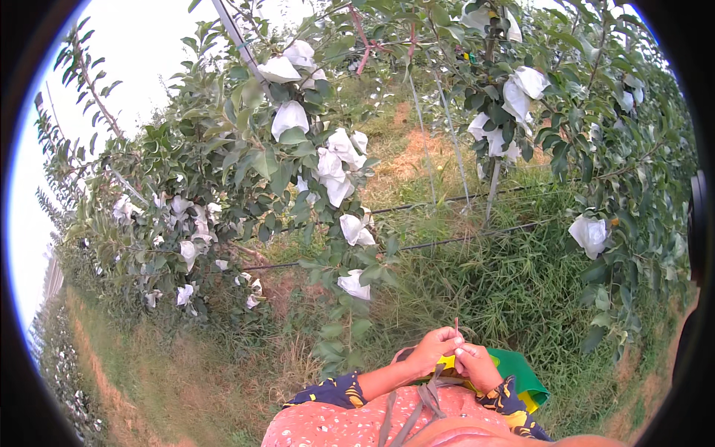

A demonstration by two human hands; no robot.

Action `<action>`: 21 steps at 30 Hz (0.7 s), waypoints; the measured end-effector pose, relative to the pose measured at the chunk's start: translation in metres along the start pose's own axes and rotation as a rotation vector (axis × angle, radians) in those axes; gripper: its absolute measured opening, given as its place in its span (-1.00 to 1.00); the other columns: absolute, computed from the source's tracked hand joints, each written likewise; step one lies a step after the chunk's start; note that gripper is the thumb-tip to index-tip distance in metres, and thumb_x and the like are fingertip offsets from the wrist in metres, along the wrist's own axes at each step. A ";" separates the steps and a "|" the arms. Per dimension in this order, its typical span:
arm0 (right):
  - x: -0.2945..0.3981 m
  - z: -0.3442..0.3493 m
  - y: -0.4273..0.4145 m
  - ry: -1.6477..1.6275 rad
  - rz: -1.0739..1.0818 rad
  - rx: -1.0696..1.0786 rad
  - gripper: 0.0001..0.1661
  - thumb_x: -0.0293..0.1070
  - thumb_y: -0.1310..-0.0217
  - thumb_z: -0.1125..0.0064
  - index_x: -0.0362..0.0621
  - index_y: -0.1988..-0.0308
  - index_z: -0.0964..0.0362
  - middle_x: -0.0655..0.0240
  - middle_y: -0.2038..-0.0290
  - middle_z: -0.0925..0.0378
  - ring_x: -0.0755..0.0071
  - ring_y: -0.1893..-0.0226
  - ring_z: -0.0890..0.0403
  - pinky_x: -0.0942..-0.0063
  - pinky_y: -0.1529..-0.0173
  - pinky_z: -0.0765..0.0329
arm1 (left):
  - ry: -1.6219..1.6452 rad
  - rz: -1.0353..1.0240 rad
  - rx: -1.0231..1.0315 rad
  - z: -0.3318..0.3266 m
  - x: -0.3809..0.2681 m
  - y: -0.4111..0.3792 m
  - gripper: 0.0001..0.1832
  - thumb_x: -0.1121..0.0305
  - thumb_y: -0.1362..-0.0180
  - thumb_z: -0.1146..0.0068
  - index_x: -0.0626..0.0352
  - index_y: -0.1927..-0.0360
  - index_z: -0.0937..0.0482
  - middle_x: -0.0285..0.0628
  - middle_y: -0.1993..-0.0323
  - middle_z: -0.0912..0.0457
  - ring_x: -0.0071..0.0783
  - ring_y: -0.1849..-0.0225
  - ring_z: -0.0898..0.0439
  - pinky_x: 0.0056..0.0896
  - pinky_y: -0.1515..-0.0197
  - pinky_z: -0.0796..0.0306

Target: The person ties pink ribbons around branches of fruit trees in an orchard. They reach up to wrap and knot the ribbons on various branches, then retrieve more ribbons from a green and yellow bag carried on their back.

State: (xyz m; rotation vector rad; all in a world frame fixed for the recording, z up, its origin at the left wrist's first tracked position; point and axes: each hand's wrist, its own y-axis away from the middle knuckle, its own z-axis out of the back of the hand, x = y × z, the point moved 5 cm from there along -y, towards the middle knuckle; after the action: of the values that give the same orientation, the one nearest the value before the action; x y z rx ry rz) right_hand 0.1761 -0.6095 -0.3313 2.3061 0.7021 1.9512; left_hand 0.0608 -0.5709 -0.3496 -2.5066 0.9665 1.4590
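Note:
My left hand (433,351) and my right hand (476,363) meet at the fingertips in front of my waist. Pinched where they meet is a thin reddish strip (457,325), its tip sticking up above the fingers; its lower part is hidden. Just behind and below the hands hangs a green and yellow bag (516,373), partly covered by my right hand and sleeve. Grey straps (429,399) cross the front of my pink patterned garment (335,422). Ahead, white bags (353,284) hang among the leaves of a fruit tree, the nearest ones beyond my hands.
Dark hoses or lines (469,239) run low across the row. A metal post (237,39) leans at upper left, and pink ties (366,47) hang overhead. More white-bagged branches (591,234) reach in at right. Tall grass (491,285) covers the ground ahead.

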 end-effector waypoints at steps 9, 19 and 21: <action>0.006 -0.025 -0.007 0.052 -0.025 0.080 -0.76 -0.27 -0.33 0.09 -0.17 0.23 -0.44 0.45 0.61 -0.48 0.74 0.68 -0.26 0.73 0.58 -0.17 | -0.017 -0.076 -0.091 0.018 -0.005 0.018 -0.82 0.31 -0.25 -0.05 0.23 0.24 -0.44 -0.31 0.39 -0.51 -0.57 0.32 -0.52 -0.55 0.30 -0.42; 0.004 -0.040 -0.015 0.306 0.060 0.103 -0.75 -0.33 -0.31 0.14 -0.17 0.23 -0.47 0.42 0.59 -0.51 0.73 0.68 -0.25 0.69 0.58 -0.16 | 0.111 -0.146 -0.169 0.025 -0.004 0.036 -0.80 0.31 -0.28 0.03 0.27 0.26 -0.37 -0.17 0.45 -0.51 -0.38 0.55 -0.56 -0.43 0.57 -0.46; -0.005 -0.039 -0.020 0.319 0.130 0.109 -0.74 -0.33 -0.32 0.14 -0.18 0.25 -0.48 0.43 0.60 -0.50 0.73 0.67 -0.27 0.69 0.57 -0.18 | 0.122 -0.133 -0.130 0.024 -0.006 0.039 -0.80 0.31 -0.28 0.03 0.27 0.27 -0.37 -0.18 0.44 -0.51 -0.39 0.55 -0.56 -0.43 0.56 -0.46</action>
State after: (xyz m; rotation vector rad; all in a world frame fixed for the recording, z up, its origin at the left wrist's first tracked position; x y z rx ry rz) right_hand 0.1325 -0.6029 -0.3344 2.1698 0.7097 2.4327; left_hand 0.0189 -0.5897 -0.3491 -2.7210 0.7254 1.3859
